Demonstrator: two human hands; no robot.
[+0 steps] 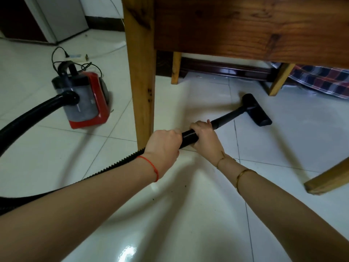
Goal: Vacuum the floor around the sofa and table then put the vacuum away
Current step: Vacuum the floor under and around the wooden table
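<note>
A red and grey canister vacuum [85, 100] sits on the white tiled floor at the left. Its black ribbed hose [28, 115] loops off the left edge and comes back to my hands. My left hand [163, 146] grips the hose end, and my right hand [203, 136] grips the black wand [226, 118] just ahead of it. The wand reaches under the wooden table [245, 27] to the black floor head [256, 109], which lies flat on the tiles.
A thick table leg [140, 72] stands just left of my hands; thinner legs [176, 68] stand at the back. Another wooden leg [328, 179] angles in at the right. A power strip with cables [74, 57] lies behind the vacuum. Plaid cloth [321, 80] hangs at far right.
</note>
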